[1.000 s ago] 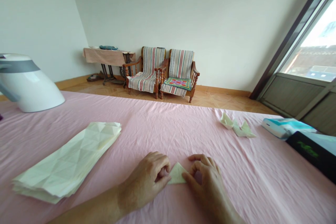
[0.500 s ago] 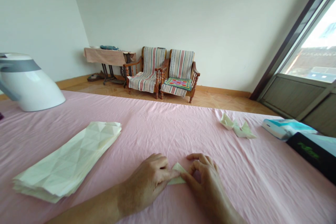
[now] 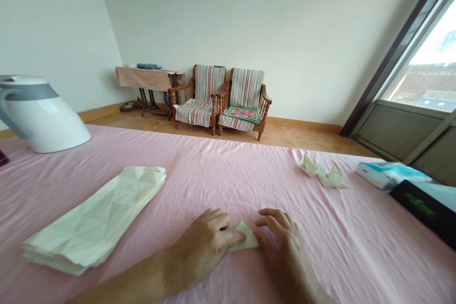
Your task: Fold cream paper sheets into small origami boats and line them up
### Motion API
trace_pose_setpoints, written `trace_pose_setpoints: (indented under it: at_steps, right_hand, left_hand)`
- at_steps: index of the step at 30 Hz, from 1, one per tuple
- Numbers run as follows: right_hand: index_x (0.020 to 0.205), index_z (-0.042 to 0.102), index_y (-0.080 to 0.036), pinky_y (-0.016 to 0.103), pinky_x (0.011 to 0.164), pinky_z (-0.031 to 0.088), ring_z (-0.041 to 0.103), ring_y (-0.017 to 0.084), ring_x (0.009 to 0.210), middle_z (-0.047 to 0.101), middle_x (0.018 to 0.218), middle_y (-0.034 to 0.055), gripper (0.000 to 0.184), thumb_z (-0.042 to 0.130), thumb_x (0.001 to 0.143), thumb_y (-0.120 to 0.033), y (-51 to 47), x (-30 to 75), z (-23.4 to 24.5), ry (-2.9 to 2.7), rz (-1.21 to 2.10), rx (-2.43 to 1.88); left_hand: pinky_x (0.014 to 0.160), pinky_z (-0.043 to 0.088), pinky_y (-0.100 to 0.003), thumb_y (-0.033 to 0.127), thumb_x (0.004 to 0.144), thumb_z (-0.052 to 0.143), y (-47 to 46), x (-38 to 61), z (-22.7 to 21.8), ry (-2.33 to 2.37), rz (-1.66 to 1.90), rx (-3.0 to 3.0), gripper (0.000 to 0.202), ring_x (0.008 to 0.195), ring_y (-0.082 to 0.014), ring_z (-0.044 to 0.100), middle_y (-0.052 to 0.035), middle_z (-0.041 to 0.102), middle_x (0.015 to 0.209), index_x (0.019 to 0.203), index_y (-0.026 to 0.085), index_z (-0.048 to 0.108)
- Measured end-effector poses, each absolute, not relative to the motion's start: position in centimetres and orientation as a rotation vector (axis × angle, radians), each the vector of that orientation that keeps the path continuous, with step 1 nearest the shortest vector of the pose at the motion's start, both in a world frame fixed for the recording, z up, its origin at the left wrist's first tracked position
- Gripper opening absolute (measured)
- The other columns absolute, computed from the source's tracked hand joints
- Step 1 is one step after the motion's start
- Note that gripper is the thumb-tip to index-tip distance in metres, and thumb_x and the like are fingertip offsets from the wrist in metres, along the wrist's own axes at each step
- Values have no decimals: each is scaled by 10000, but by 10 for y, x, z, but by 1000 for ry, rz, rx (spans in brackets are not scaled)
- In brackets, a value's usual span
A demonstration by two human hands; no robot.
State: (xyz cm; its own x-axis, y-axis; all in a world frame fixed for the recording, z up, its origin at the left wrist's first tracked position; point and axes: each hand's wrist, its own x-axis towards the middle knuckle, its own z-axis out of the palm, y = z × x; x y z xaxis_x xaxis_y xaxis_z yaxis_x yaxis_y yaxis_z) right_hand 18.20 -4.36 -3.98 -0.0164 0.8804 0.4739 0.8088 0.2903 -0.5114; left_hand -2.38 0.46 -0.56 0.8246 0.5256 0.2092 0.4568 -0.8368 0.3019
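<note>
A small pale-green folded paper [image 3: 243,242], triangular in outline, lies on the pink cloth in front of me. My left hand [image 3: 207,237] is closed, its outstretched fingertip pressing down on the paper from the left. On the other side, my right hand [image 3: 281,237] is open with fingers apart, and its thumb is at the paper's right edge. To the left lies a stack of creased pale-green paper sheets [image 3: 96,223]. Two folded paper pieces [image 3: 322,173] stand together farther back on the right.
A white and grey jug [image 3: 53,116] stands at the left on the pink tablecloth [image 3: 213,166]. At the right edge are a tissue pack [image 3: 386,174] and a black box [image 3: 420,206]. Beyond the table, two wooden armchairs [image 3: 223,99] stand against the wall.
My right thumb has slid right, off the middle of the paper to its edge, uncovering more of it. My left fingertip stays pressed on the paper.
</note>
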Motion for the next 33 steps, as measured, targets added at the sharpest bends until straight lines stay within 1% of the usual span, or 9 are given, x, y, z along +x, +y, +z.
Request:
trace_pose_setpoints:
  at_steps: [2, 5, 9, 13, 16, 20, 24, 30, 33]
  right_hand:
    - [964, 653, -254, 412, 796, 420, 578, 247, 952, 647, 1029, 66, 199, 476, 905, -185, -52, 183, -38, -1849, 0, -1457]
    - [1062, 644, -274, 369, 770, 438, 593, 229, 936, 668, 1003, 41, 238, 524, 888, -165, -63, 182, -36, -1999, -121, -1321]
    - [1114, 609, -225, 334, 758, 459, 610, 208, 897, 681, 992, 34, 271, 563, 863, -134, -68, 174, -41, -2194, -201, -1248]
    - [1074, 606, -183, 370, 737, 459, 611, 223, 835, 673, 968, 41, 243, 563, 839, -138, -68, 168, -50, -2252, -325, -1325]
    - [1046, 616, -168, 391, 730, 457, 612, 242, 841, 675, 979, 60, 222, 591, 827, -193, -70, 168, -53, -2297, -457, -1366]
    - [964, 638, -182, 396, 705, 449, 611, 237, 792, 676, 948, 76, 146, 595, 837, -238, -71, 173, -46, -2346, -566, -1437]
    - [863, 652, -211, 393, 663, 429, 600, 227, 709, 668, 838, 60, 85, 573, 832, -205, -71, 176, -40, -2365, -599, -1463]
    - [747, 620, -209, 407, 650, 361, 558, 243, 685, 637, 761, 90, 266, 395, 854, -117, -68, 172, -49, -2072, -636, -1534]
    - [758, 594, -224, 374, 659, 342, 553, 221, 706, 621, 764, 57, 252, 409, 888, -114, -66, 176, -46, -2151, -473, -1484]
  left_hand:
    - [707, 348, -288, 175, 979, 504, 5, -23, -5, 775, 425, 2732, 226, 807, -181, 513, -21, 557, 835, 1118, 263, 659]
    - [711, 354, -279, 205, 982, 511, 6, -23, -2, 805, 435, 2662, 216, 823, -182, 524, -21, 569, 844, 1125, 271, 660]
    - [736, 360, -278, 254, 990, 507, 6, -22, 2, 802, 429, 2602, 216, 837, -183, 534, -18, 580, 843, 1142, 287, 656]
    - [747, 362, -286, 285, 995, 494, 5, -23, 3, 804, 399, 2587, 210, 836, -188, 538, -25, 591, 847, 1104, 273, 674]
    - [775, 365, -291, 240, 973, 536, 5, -24, 4, 815, 396, 2571, 192, 870, -193, 546, -29, 607, 881, 1110, 254, 671]
    - [807, 370, -298, 197, 941, 583, 6, -26, 6, 821, 390, 2533, 226, 903, -196, 551, -28, 622, 917, 1142, 263, 659]
    - [805, 371, -296, 152, 899, 620, 8, -27, 7, 823, 395, 2482, 263, 883, -191, 558, -16, 617, 898, 1126, 275, 665]
    - [779, 373, -280, 85, 817, 656, 8, -29, 8, 845, 439, 2394, 222, 810, -171, 548, 6, 603, 819, 993, 218, 677]
    - [760, 371, -268, 44, 800, 632, 6, -29, 6, 889, 484, 2375, 180, 803, -164, 535, 8, 581, 816, 912, 184, 643]
